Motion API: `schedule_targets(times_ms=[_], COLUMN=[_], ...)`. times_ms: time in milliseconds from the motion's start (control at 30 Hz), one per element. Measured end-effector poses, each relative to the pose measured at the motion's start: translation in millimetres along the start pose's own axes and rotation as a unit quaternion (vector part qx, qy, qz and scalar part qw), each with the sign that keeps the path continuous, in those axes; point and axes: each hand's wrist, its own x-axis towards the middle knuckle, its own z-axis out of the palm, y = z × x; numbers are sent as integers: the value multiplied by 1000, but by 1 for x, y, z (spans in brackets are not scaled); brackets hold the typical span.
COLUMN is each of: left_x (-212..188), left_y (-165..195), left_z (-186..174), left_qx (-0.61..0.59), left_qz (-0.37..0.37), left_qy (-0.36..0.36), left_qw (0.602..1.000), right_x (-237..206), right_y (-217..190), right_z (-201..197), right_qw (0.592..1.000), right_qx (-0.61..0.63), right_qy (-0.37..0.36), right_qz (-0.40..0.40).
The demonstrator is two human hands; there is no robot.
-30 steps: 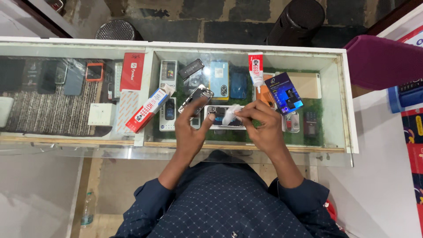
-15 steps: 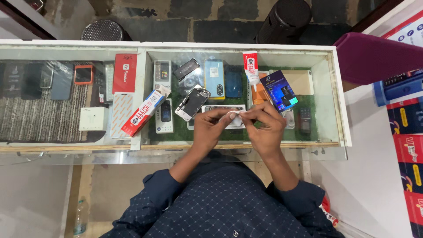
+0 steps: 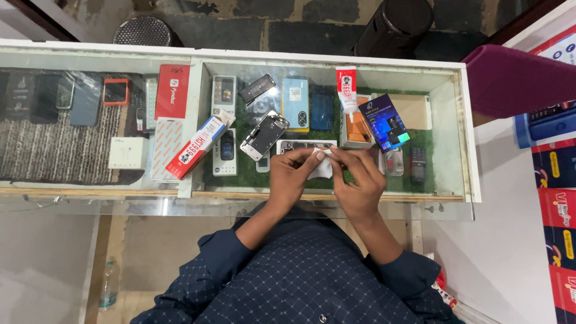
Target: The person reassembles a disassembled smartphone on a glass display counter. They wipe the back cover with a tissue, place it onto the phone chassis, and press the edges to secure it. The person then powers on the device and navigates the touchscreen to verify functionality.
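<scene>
Both of my hands meet over the glass counter top, just above an opened phone frame lying flat on it. My left hand and my right hand pinch a small white wipe between their fingertips. A loose phone screen part lies tilted to the left of my left hand. A white and red glue tube and a dark blue packet lie just beyond my right hand.
A red and white glue box lies at the left on the glass. Inside the display case are several phones and small boxes on green and striped mats. A maroon stool and stacked red cartons stand at the right.
My hands have drawn a little closer together over the phone frame, still working the white wipe. The camera view has shifted slightly.
</scene>
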Motion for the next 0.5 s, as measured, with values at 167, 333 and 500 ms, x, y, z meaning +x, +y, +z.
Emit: schedule_targets(times_ms=[167,333,500], left_x=[0,3,4], left_y=[-7,-11,-11], left_z=[0,-9,-9], left_qx=[-6,11,15], left_qz=[6,14,-8], left_qy=[8,26,3], left_qw=[1000,1000,1000], right_x=[-6,-6,-7], right_y=[1,7,14], right_z=[0,-6,-2], right_qw=[992,994,988], right_qx=[-89,14,58], right_qy=[-1,-68,-47], right_qz=[-91,79,134])
